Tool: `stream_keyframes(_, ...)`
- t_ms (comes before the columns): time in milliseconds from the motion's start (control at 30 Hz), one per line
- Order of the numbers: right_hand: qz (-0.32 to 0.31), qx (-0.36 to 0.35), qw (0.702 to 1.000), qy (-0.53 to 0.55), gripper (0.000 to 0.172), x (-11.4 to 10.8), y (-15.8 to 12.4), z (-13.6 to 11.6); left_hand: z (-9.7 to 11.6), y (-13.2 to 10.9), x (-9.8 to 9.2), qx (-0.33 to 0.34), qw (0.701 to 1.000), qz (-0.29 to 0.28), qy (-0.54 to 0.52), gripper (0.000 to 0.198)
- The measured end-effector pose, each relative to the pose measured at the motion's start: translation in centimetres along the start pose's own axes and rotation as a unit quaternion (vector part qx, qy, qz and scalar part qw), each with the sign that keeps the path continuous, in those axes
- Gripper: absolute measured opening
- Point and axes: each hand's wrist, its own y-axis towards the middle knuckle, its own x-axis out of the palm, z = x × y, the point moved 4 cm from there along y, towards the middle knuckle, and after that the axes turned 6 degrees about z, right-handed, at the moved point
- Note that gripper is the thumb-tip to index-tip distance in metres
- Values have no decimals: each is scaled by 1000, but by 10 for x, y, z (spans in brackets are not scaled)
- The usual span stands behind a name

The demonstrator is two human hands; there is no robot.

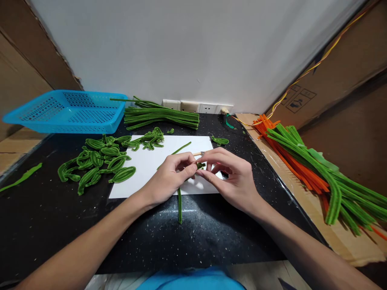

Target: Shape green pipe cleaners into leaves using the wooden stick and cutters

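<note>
Both hands meet over a white sheet of paper (136, 161). My left hand (175, 175) is closed, pinching a dark green pipe cleaner (180, 207) whose long end hangs down past the paper's front edge. My right hand (231, 173) has its thumb and fingers curled against the bent part of that pipe cleaner, between the two hands. Another straight green length (183, 148) slants out behind my left hand; whether it is the same piece is hidden. A thin pale stick (198, 154) with a grey end shows behind the fingers, mostly covered.
Leaf-shaped looped pipe cleaners (110, 151) lie piled at left, with a small one (220, 141) at right. Behind are a blue basket (75, 129) and a dark green pipe cleaner bundle (163, 114). Orange stems (296, 169) and bright green stems (332, 181) lie on cardboard at right.
</note>
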Motion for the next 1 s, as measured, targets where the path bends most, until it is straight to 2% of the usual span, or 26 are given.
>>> stream_keyframes(200,35,-74,996,-28,17,-4,0,-2,3,-2,1,20,1000,12,4,23)
stream_keyframes(333,57,-151,984,-76,23,-4,-2,-4,3,-2,3,5,1000,15,10,22)
stream_keyframes(500,106,-272,944,-153,39,-4,-12,-6,0,0,8,-49,996,-16,-72,24)
stream_keyframes(600,146,-327,911,-207,40,-4,-17,-9,0,1,12,-69,990,-27,-117,25)
stream_keyframes(667,160,-337,901,-222,39,-4,-18,-12,2,0,14,-60,991,-20,-121,25)
stream_keyframes(700,162,-325,905,-220,37,-4,-18,-13,3,-1,15,-48,993,-9,-111,24)
stream_keyframes(767,158,-252,936,-189,28,-5,-15,-12,8,-3,14,-15,997,22,-77,22)
stream_keyframes(867,143,-49,987,-54,3,-8,-7,-2,13,-7,12,19,997,66,-43,20)
stream_keyframes(933,105,78,990,56,16,-5,-3,7,14,-9,10,35,996,83,-18,19)
stream_keyframes(1000,52,149,977,141,24,2,0,12,15,-10,8,53,993,100,29,18)
